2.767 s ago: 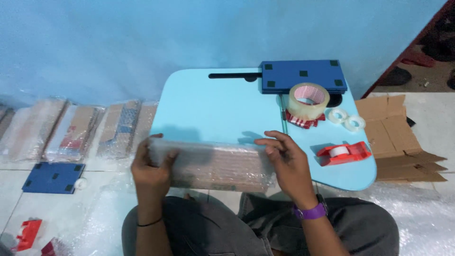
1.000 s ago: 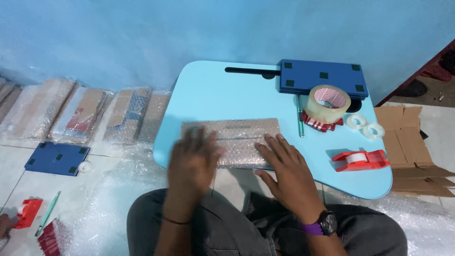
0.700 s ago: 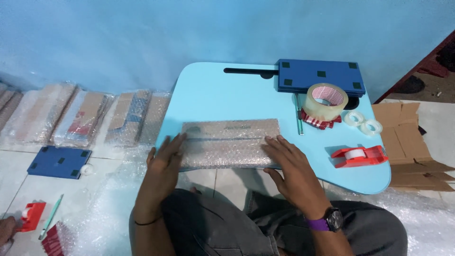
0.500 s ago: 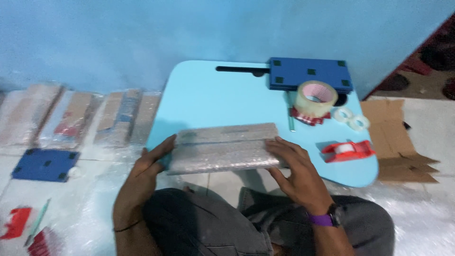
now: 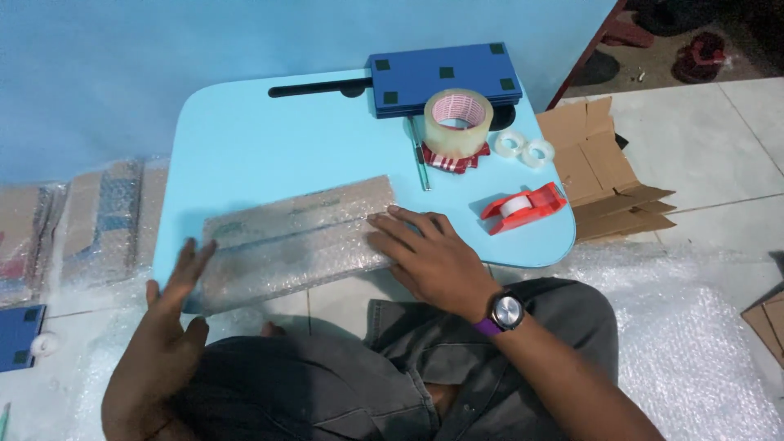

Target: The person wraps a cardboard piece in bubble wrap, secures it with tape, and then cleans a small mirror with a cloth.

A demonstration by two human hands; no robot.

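While the left hand (image 5: 167,314) lies open, fingers spread, against the left end of the bubble-wrapped parcel (image 5: 296,242), gripping nothing, the right hand (image 5: 429,257) presses flat and open on the parcel's right end. The parcel sits between the two hands on the near edge of the light-blue lap table (image 5: 261,139). Its wrap looks fully closed round, so wrapping seems done; no tape shows on the seam, so sealing appears left. Beyond the right hand stand a roll of clear tape (image 5: 457,122) and a red tape dispenser (image 5: 523,207), untouched.
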